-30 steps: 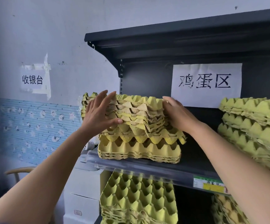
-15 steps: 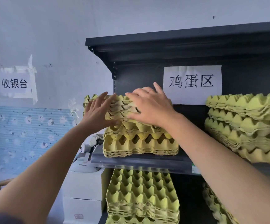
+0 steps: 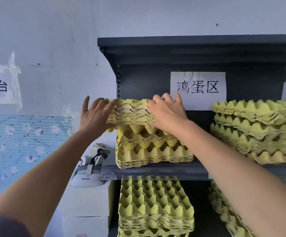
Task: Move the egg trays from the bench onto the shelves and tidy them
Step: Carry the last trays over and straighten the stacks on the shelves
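A stack of yellow-green egg trays [image 3: 149, 151] stands on the dark shelf [image 3: 156, 171] at its left end. The upper trays [image 3: 132, 113] of that stack sit skewed, sticking out to the left. My left hand [image 3: 94, 115] presses flat against their left side, fingers spread, thumb under the edge. My right hand [image 3: 168, 113] lies palm-down on the top and front of the same upper trays, fingers spread, a ring on one finger. A second tray stack [image 3: 258, 130] fills the right of the shelf.
A paper sign [image 3: 197, 90] hangs on the shelf's back panel. More egg trays [image 3: 156, 207] lean on the lower level, with others at the lower right [image 3: 227, 212]. White boxes and a small white machine [image 3: 87, 173] stand left of the shelving, against the wall.
My right hand has moved from the stack's right side onto its top and front. The upper trays have shifted back into the shelf. The view has drifted so the shelf sits further right.
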A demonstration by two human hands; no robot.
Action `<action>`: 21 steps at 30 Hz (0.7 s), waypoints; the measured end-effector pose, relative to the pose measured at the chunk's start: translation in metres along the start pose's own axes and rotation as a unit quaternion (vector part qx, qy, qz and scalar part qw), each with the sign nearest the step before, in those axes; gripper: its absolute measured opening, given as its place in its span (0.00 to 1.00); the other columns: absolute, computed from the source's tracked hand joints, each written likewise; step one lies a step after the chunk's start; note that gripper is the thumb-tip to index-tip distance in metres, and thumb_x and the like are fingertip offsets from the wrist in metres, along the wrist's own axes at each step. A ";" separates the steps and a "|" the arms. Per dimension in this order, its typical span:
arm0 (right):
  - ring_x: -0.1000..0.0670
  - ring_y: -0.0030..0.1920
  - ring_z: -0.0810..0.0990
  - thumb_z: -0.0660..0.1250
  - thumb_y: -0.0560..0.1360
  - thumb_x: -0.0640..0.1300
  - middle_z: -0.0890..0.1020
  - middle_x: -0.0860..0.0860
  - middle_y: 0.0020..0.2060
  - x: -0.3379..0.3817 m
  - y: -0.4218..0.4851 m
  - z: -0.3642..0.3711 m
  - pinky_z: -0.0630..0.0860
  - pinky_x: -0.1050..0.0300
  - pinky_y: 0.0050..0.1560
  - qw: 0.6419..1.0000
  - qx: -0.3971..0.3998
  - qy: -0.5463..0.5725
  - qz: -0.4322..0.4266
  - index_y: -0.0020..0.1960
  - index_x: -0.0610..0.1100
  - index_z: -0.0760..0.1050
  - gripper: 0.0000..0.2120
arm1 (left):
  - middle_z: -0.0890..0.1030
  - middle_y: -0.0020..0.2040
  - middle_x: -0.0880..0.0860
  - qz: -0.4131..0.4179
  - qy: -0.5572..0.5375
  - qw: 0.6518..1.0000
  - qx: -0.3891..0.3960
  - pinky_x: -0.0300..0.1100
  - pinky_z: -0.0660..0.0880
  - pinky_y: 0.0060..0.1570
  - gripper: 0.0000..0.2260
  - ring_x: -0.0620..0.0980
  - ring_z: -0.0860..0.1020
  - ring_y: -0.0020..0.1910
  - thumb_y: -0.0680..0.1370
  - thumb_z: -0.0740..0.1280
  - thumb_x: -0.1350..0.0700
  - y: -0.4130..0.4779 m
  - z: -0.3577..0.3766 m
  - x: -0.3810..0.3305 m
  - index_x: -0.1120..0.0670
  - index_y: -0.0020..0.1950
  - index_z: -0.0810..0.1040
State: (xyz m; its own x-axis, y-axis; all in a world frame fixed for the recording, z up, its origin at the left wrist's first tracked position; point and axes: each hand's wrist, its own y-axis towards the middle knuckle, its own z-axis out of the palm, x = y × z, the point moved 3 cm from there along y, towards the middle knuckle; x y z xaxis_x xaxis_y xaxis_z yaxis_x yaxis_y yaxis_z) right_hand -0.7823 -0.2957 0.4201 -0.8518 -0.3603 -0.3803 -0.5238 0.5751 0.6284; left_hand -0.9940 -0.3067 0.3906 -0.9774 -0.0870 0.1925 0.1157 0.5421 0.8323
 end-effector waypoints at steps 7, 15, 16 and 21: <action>0.42 0.67 0.68 0.74 0.65 0.58 0.71 0.50 0.64 -0.076 -0.018 0.036 0.54 0.32 0.71 0.999 0.000 -0.012 0.042 0.64 0.46 0.67 0.34 | 0.75 0.58 0.55 0.088 -0.012 0.995 -0.038 0.51 0.50 0.69 0.39 0.58 0.68 0.63 0.64 0.75 0.43 0.014 -0.002 -0.065 0.50 0.72 0.64; 0.45 0.63 0.70 0.73 0.67 0.58 0.70 0.51 0.64 -0.092 -0.015 0.082 0.64 0.43 0.67 0.998 0.023 0.059 0.011 0.66 0.47 0.66 0.33 | 0.75 0.56 0.53 0.087 0.016 0.995 -0.036 0.53 0.58 0.58 0.39 0.56 0.70 0.60 0.64 0.75 0.42 0.008 0.021 -0.081 0.48 0.72 0.64; 0.44 0.65 0.68 0.71 0.69 0.59 0.68 0.50 0.67 -0.093 -0.013 0.083 0.62 0.41 0.68 0.996 0.043 0.077 0.013 0.68 0.48 0.64 0.34 | 0.75 0.56 0.53 0.088 0.014 0.995 -0.036 0.54 0.60 0.57 0.38 0.57 0.70 0.60 0.66 0.74 0.41 0.007 0.023 -0.080 0.48 0.72 0.64; 0.42 0.74 0.57 0.59 0.70 0.71 0.56 0.48 0.75 -0.086 -0.015 0.087 0.48 0.31 0.71 0.990 0.113 0.084 0.000 0.76 0.54 0.44 0.44 | 0.76 0.51 0.54 0.049 -0.018 0.998 -0.040 0.53 0.61 0.54 0.35 0.57 0.73 0.54 0.69 0.50 0.27 -0.009 0.030 -0.083 0.51 0.65 0.68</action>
State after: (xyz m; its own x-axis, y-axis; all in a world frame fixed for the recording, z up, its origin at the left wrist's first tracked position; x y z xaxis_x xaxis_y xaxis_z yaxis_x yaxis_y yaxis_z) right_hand -0.7015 -0.2095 0.3841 -0.8483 -0.4662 -0.2510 -0.5285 0.7181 0.4528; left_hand -0.9190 -0.2791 0.3514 -0.9664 -0.0066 0.2570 0.2226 0.4786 0.8494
